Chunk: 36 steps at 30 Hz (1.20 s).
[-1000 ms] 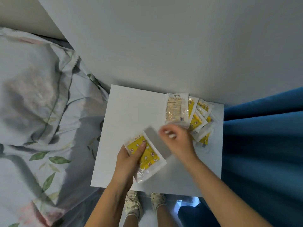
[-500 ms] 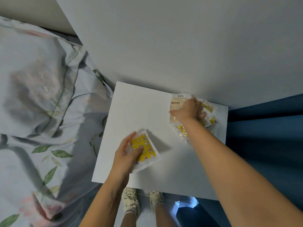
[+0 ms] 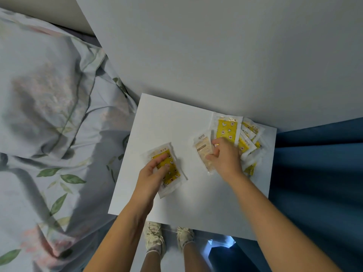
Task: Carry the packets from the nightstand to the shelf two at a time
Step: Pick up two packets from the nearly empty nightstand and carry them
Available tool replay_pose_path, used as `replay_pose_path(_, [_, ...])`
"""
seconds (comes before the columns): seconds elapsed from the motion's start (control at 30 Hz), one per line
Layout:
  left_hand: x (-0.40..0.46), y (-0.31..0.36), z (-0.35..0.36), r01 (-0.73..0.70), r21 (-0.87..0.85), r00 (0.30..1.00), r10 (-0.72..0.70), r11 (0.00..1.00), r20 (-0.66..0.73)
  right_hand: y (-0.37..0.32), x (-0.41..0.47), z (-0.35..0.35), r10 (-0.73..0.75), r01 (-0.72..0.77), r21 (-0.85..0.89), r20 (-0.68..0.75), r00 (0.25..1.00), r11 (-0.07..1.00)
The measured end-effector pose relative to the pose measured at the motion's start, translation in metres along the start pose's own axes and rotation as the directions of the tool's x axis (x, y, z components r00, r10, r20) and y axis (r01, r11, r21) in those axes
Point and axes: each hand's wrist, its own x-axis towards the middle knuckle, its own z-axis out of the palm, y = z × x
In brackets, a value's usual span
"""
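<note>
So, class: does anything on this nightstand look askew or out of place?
Mildly: the remaining packets lie in an untidy, overlapping heap at the nightstand's back right corner, fanned at different angles. Nothing looks spilled or damaged.

One head-worn wide-angle camera looked steeply down, close over the white worktop, with the wall beyond it.
</note>
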Motion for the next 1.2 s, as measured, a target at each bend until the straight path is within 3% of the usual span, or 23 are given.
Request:
replay_pose_path(0.17, [0.002,0.0,0.008,0.02,0.011,1.0,-0.02,1.0,0.002,0.002,-0.011,0.009,-0.072,0.071,-0.088,-0.009,0.997,0.994])
replay_pose_path(0.3, [0.0,-0.004,0.014,0.034,0.024,0.999,-0.034,0.999,-0.007,-0.006,-0.01,0.005,-0.019,0.046,-0.183,0.15,0.988,0.982])
replay_pose_path(0.33, [0.0,-0.005,0.015,0.034,0.017,0.999,-0.034,0.999,-0.014,-0.008,-0.01,0.003,-0.021,0.05,-0.143,0.197,0.98,0.989])
replay_pose_path(0.4, [-0.002,-0.007,0.016,0.028,0.0,0.999,-0.028,1.0,-0.033,-0.011,-0.015,-0.002,-0.003,-0.036,0.137,0.27,0.963,0.99])
replay_pose_path(0.47, [-0.004,-0.006,0.015,0.026,-0.023,1.0,-0.026,0.999,0.002,-0.02,-0.028,-0.008,-0.014,-0.194,0.507,0.377,0.926,0.84])
replay_pose_path(0.5, [-0.005,-0.006,0.015,0.033,-0.043,0.999,-0.031,0.999,0.044,-0.025,-0.035,-0.009,-0.061,-0.231,0.604,0.423,0.904,0.763])
replay_pose_path(0.57, [-0.008,-0.006,0.018,0.03,-0.088,0.995,-0.021,0.996,0.098,-0.034,-0.048,-0.01,-0.13,-0.244,0.623,0.492,0.861,0.743])
replay_pose_path(0.67, [-0.01,-0.007,0.021,-0.006,-0.148,1.0,0.007,0.989,0.008,-0.037,-0.048,-0.017,-0.161,-0.31,0.639,0.569,0.806,0.704])
replay_pose_path(0.7, [-0.009,-0.008,0.02,-0.014,-0.147,1.0,0.011,0.989,-0.023,-0.035,-0.04,-0.022,-0.105,-0.306,0.656,0.509,0.854,0.69])
replay_pose_path(0.77, [-0.009,-0.007,0.019,-0.021,-0.125,0.999,0.016,0.992,-0.041,-0.023,-0.016,-0.029,0.139,-0.225,0.61,0.186,0.973,0.76])
replay_pose_path(0.83, [-0.01,-0.007,0.018,-0.025,-0.118,0.999,0.022,0.993,-0.029,-0.01,0.007,-0.03,0.298,-0.22,0.368,-0.17,0.939,0.903])
replay_pose_path(0.87, [-0.011,-0.007,0.019,-0.031,-0.114,0.999,0.029,0.993,-0.022,-0.005,0.015,-0.028,0.312,-0.254,0.242,-0.247,0.917,0.937])
replay_pose_path(0.97, [-0.015,-0.011,0.022,-0.038,-0.107,0.999,0.037,0.994,-0.01,-0.002,0.026,-0.015,0.356,-0.361,0.037,-0.283,0.891,0.932])
replay_pose_path(1.07, [-0.019,-0.016,0.022,-0.027,-0.101,1.0,0.027,0.995,-0.002,-0.009,0.03,-0.008,0.356,-0.385,-0.03,-0.323,0.877,0.922])
replay_pose_path(1.13, [-0.021,-0.02,0.02,-0.02,-0.084,1.0,0.02,0.996,-0.002,-0.012,0.032,-0.006,0.313,-0.335,-0.007,-0.34,0.887,0.942])
replay_pose_path(1.2, [-0.023,-0.023,0.017,-0.013,-0.083,1.0,0.012,0.996,-0.008,-0.012,0.03,-0.01,0.216,-0.19,0.107,-0.36,0.908,0.976])
